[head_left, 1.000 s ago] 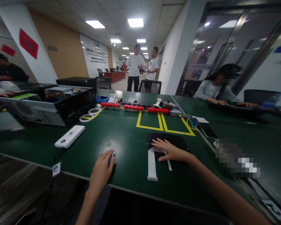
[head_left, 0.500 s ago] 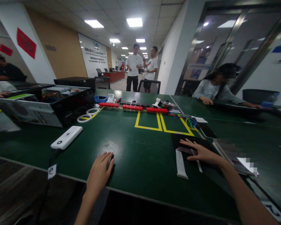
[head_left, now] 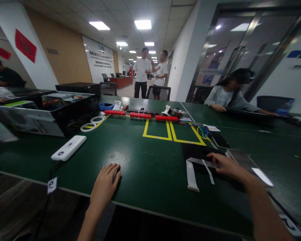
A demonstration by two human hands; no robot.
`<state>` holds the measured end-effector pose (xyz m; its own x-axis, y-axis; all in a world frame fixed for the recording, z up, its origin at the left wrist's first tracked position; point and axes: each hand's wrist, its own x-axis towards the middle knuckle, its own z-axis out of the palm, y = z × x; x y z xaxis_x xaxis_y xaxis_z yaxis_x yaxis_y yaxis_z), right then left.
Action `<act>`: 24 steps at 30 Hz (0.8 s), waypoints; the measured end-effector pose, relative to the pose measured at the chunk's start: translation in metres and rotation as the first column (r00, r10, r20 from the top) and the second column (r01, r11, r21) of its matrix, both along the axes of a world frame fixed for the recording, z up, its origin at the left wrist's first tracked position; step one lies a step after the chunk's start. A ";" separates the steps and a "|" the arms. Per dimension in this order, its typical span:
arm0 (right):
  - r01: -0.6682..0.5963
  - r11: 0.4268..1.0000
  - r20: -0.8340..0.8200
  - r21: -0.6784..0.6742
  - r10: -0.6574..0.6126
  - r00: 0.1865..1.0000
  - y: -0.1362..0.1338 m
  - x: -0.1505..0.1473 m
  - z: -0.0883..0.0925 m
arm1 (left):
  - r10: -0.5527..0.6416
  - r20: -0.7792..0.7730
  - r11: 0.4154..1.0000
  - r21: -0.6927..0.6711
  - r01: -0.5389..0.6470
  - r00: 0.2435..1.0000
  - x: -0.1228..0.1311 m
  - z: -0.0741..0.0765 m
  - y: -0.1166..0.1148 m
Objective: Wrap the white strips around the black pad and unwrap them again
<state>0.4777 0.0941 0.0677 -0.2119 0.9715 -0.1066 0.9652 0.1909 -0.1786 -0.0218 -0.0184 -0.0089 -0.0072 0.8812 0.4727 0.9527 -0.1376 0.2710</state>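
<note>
My left hand (head_left: 104, 182) rests low on the green table near its front edge. Its fingers are curved over a dark rounded object (head_left: 115, 174), mostly hidden under the hand; its kind cannot be made out. On the right, a flat grey-white ribbon cable (head_left: 191, 175) lies folded, partly over a black mat (head_left: 190, 150). My right hand (head_left: 227, 164) is at the cable's right end, with its thumb and fingers bent together on it. The fingertips partly cover that end.
A white power bank (head_left: 69, 148) lies at left, before an opened computer case (head_left: 65, 115). White rings (head_left: 88, 127), red strips (head_left: 139, 115), a metal bowl (head_left: 178, 112) and coloured wires (head_left: 203, 131) lie farther back. A tablet-like slab (head_left: 251, 165) borders my right hand. A person (head_left: 225, 97) sits at right.
My right hand has drawn back to the right from its spread pose over the ribbon cable, and its fingers have closed at the cable's right end. The left hand stays nearly still.
</note>
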 end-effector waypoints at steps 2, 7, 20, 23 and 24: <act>-0.004 1.000 0.011 0.010 0.004 1.000 0.000 -0.004 0.001 | -0.009 -0.007 1.000 -0.011 0.009 1.000 0.000 0.000 0.001; -0.029 0.996 0.033 0.084 0.026 0.999 0.000 -0.003 -0.002 | -0.051 -0.031 0.998 -0.044 0.049 0.998 0.002 0.002 0.003; 0.322 0.741 -0.116 0.589 -0.316 0.941 -0.027 -0.002 0.035 | -0.316 0.022 0.944 -0.087 0.317 0.948 0.041 0.018 0.003; 0.414 0.553 -0.072 0.723 -0.537 0.841 -0.032 0.019 0.033 | -0.326 0.020 0.941 -0.088 0.326 0.945 0.044 0.017 0.004; 0.438 0.537 -0.059 0.721 -0.582 0.811 -0.031 0.028 0.031 | -0.327 0.022 0.941 -0.080 0.328 0.945 0.044 0.016 0.004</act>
<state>0.5052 0.0627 0.0982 0.2947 0.7103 0.6393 0.9357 -0.3502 -0.0422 0.0221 -0.0142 0.0069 0.2848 0.8712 0.3999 0.8563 -0.4187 0.3024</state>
